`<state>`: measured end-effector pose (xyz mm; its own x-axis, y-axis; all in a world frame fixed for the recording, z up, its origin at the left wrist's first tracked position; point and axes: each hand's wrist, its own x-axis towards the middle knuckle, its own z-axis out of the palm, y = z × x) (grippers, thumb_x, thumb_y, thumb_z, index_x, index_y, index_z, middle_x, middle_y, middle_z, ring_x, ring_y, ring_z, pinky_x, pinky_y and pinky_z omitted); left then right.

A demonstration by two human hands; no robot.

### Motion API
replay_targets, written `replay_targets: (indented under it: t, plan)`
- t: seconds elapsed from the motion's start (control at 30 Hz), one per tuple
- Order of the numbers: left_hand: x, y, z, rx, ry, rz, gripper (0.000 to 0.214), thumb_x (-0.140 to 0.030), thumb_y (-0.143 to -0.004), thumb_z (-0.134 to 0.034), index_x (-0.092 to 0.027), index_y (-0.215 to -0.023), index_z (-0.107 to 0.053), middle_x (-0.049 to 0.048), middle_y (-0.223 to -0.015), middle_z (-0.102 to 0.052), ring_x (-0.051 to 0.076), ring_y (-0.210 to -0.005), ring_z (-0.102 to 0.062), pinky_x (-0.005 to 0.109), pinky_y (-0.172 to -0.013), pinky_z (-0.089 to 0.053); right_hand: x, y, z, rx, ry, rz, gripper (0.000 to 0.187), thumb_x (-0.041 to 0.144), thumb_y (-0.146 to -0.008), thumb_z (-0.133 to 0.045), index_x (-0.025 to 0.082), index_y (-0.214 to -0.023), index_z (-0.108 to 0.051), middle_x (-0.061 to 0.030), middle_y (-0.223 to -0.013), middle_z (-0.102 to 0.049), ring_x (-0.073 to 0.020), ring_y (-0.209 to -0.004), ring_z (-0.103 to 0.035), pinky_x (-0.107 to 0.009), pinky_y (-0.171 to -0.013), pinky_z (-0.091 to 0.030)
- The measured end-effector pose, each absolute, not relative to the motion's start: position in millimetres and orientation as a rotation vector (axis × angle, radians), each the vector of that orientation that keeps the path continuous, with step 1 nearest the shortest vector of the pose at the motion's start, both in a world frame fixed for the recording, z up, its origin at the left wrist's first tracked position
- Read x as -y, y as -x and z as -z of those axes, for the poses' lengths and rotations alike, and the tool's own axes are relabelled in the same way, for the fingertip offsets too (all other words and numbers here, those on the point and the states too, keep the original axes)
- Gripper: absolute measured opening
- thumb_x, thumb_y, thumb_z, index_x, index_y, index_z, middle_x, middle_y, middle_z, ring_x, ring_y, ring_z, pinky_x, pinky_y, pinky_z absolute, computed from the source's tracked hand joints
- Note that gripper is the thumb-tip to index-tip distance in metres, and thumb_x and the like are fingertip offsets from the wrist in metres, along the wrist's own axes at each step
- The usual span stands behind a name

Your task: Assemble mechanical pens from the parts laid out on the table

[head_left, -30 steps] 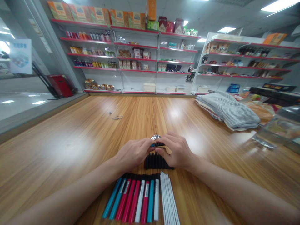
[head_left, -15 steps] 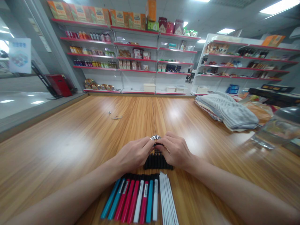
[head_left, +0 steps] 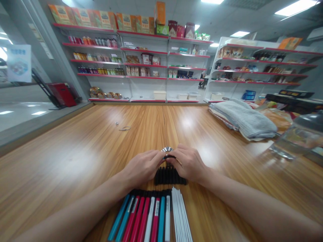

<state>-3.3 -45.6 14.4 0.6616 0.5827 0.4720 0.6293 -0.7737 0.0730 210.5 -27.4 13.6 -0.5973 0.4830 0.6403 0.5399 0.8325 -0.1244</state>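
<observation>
My left hand [head_left: 145, 165] and my right hand [head_left: 190, 163] meet above the table with fingers pinched together. Between them is a small black pen part [head_left: 169, 156], with a bit of blue at its left end by my left fingertips. Most of it is hidden by the fingers. Just beyond, shiny metal pen tips [head_left: 167, 148] lie fanned out. Beneath my hands is a row of short black pen parts [head_left: 170, 176]. Nearer to me lie several pen barrels [head_left: 145, 218] in blue, red and white with black ends, and beside them thin white refills [head_left: 181, 215].
A wooden table [head_left: 101, 141] spans the view. A small wire loop [head_left: 124, 128] and a tiny metal piece [head_left: 116, 123] lie at its far left. Folded striped cloth [head_left: 244, 119] and a clear jug [head_left: 295, 137] stand at right. Stocked shelves [head_left: 143, 65] rise behind.
Both hands stay together in nearly the same spot. A bit of blue now shows between the fingertips at the black part. The view has shifted slightly.
</observation>
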Motion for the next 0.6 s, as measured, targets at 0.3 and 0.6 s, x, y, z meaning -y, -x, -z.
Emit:
replay_targets:
  t: [0.3, 0.6]
  plan:
    - [45.6, 4.7, -16.2, 1.113, 2.74, 0.677, 0.019, -0.026, -0.097, -0.037, -0.017, -0.099, -0.053, 0.0035, -0.08, -0.058, 0.015, -0.069, -0.055, 0.026, -0.06, -0.045, 24.8, -215.9, -12.5, 2.269, 0.667, 0.066, 0.006, 0.015, -0.088, -0.05, 0.017, -0.089, -0.055, -0.0034, -0.077, -0.061, -0.016, -0.072, -0.053, -0.028, -0.062, -0.04]
    - [47.1, 2.5, -21.2, 1.126, 2.691, 0.577, 0.019, -0.02, -0.095, -0.033, -0.017, -0.096, -0.052, 0.0032, -0.082, -0.056, 0.015, -0.072, -0.054, 0.027, -0.063, -0.043, 24.0, -216.9, -15.1, 2.349, 0.649, 0.049, 0.021, 0.019, -0.09, -0.05, 0.019, -0.108, -0.06, -0.0052, -0.086, -0.067, -0.0169, -0.072, -0.053, -0.03, -0.066, -0.042]
